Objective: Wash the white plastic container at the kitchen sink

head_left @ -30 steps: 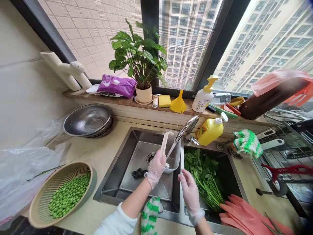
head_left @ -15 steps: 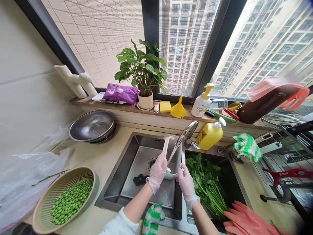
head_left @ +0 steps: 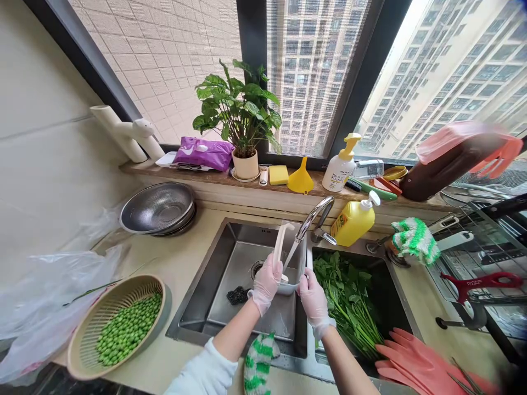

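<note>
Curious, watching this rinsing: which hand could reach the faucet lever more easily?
Right, probably. The right hand holds the wall of the white jug on the side nearest the faucet lever; the left hand grips the handle, farther off.

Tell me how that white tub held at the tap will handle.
Probably light and slightly bendy: the white tub looks like thin-walled, translucent plastic. Likely slippery, since the left hand and right hand wear smooth gloves over the sink. The tall ladle standing inside could tip it.
</note>
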Motion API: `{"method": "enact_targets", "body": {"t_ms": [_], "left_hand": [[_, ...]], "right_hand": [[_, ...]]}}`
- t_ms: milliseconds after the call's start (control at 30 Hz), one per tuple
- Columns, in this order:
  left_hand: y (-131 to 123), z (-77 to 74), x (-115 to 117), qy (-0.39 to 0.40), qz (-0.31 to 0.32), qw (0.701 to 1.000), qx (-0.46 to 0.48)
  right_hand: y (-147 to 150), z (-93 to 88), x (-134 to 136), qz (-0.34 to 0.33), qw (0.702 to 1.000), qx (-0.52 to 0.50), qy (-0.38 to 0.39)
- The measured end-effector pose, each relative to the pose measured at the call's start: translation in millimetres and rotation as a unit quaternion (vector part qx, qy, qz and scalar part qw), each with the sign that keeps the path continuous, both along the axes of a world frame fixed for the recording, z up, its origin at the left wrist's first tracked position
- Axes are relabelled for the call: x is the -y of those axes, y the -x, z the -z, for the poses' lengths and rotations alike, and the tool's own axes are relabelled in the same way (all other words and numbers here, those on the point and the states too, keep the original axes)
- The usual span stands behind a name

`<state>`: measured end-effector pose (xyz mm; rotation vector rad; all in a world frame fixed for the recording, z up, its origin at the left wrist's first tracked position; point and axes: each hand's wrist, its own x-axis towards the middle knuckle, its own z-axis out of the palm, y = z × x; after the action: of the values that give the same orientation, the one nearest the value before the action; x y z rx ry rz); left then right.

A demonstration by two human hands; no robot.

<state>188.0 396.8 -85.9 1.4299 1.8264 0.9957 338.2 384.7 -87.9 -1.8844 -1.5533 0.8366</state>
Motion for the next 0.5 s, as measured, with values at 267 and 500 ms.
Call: {"method": "enact_targets", "body": {"t_ms": [267, 500], "left_hand": [[-1.9, -8.3, 0.6, 0.005, 0.007, 1.0, 0.018], [-1.5, -9.8, 1.3, 0.006, 0.002, 0.999, 0.038]], "right_hand": [[-1.8, 1.5, 0.7, -0.007, 1.0, -0.015, 0.007], [-1.9, 2.3, 1.2, -0.007, 1.0, -0.02, 0.007]]}}
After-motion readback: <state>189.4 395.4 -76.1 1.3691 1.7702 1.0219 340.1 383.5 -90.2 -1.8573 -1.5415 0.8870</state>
